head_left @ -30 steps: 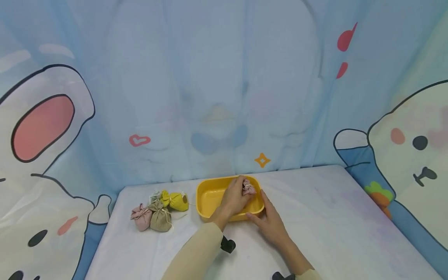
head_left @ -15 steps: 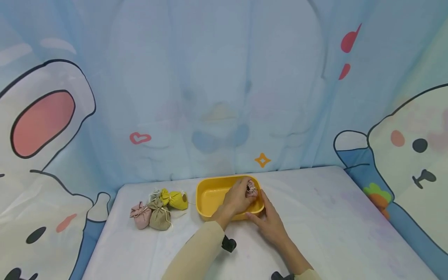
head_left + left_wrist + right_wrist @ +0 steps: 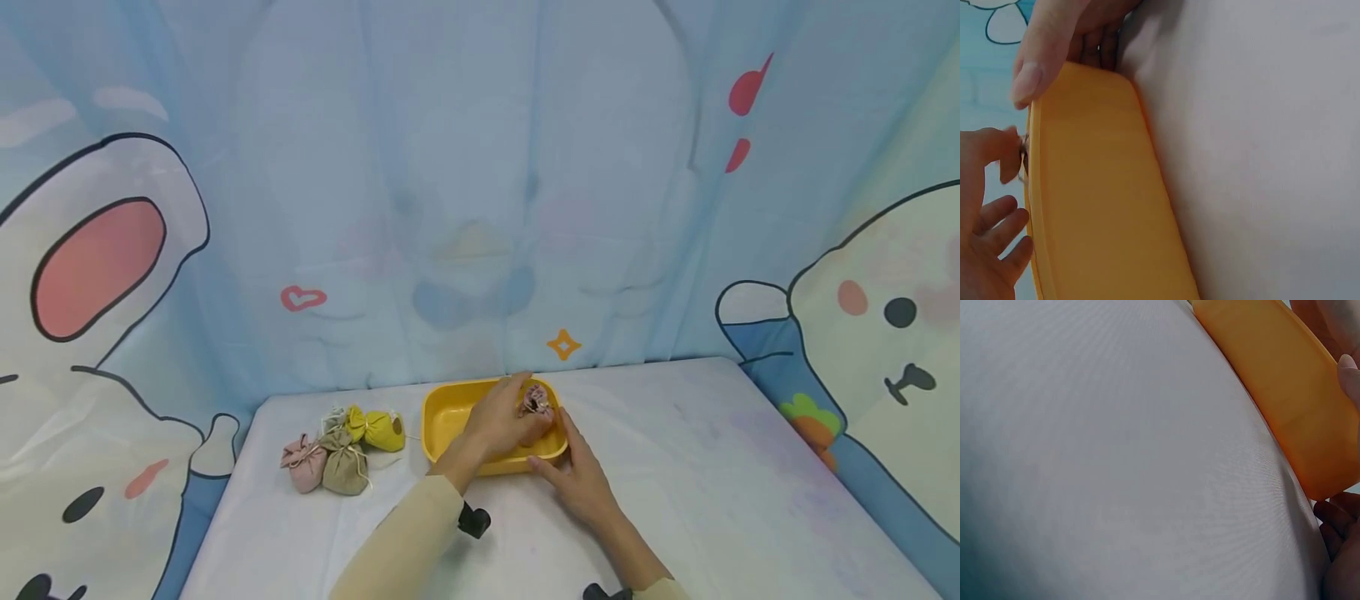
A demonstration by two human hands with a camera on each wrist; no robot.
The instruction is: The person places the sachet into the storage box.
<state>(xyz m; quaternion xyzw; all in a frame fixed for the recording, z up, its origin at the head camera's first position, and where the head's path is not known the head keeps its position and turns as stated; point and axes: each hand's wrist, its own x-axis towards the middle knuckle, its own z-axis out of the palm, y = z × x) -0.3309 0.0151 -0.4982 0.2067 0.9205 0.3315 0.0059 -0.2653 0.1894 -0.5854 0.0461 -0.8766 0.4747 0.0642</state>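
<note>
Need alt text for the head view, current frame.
A person's left hand holds a pink pouch in a yellow tray on a pale-covered table, while the right hand touches the tray's near right corner. Left of the tray sit another pink pouch, a tan one and a yellow one. Behind hangs a blue cartoon-print backdrop.

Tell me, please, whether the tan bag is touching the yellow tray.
Apart: the head view shows a strip of white tabletop between the tan bag and the yellow tray.
</note>
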